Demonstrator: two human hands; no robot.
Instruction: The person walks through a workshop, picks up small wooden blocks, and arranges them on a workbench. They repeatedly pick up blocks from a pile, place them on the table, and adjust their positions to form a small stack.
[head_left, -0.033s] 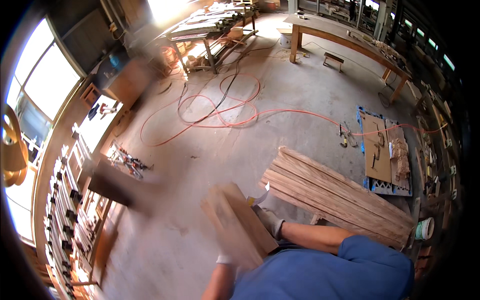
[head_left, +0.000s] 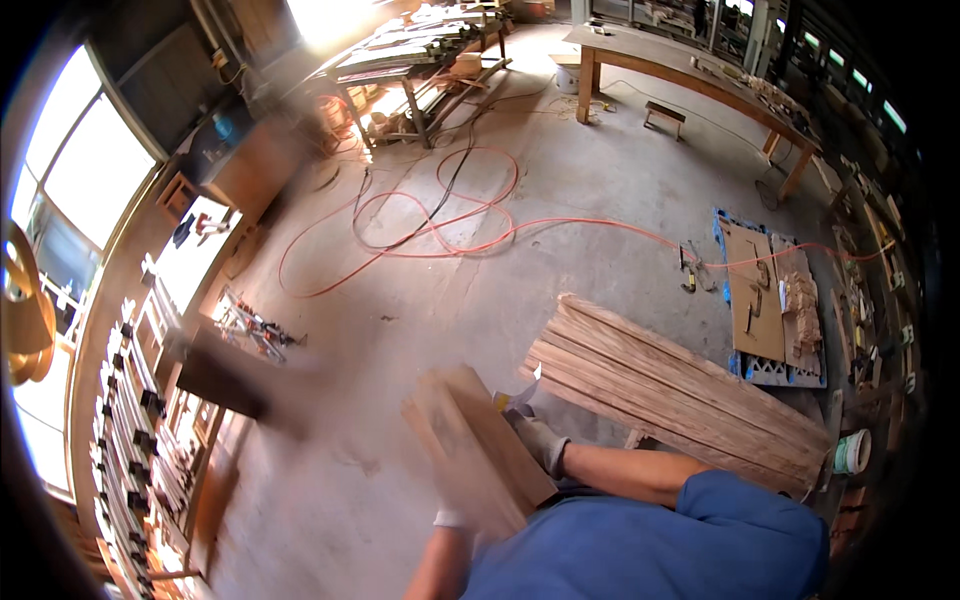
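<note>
**Carrying boards across the shop floor**

So here's the view looking down: both gloved hands are on a small bundle of boards (head_left: 475,445), held out in front of the blue shirt (head_left: 650,545) and blurry from motion. The left hand (head_left: 450,517) sits at the near end of the bundle, low down, with only the white glove edge showing, so I can't tell how tightly its grip is closed. The right hand (head_left: 540,440) is wrapped on the right edge of the bundle, fingers clenched around the wood.

Just to the right, a stack of long planks (head_left: 680,390) lies on low supports above the concrete floor (head_left: 420,300), near the right elbow.

Containers, since that's what I was looking for:
- A blue pallet (head_left: 775,372) further right carries flat cardboard sheets, a few small tools and a lump of light scrap.
- A small white bucket (head_left: 852,452) stands past the far end of the planks; what's inside is too small to make out.

An orange cord (head_left: 440,225) loops across the floor beyond. A long desk (head_left: 670,65) stands at the far end, and a rack of clamps (head_left: 140,420) lines the left wall under the windows.
</note>
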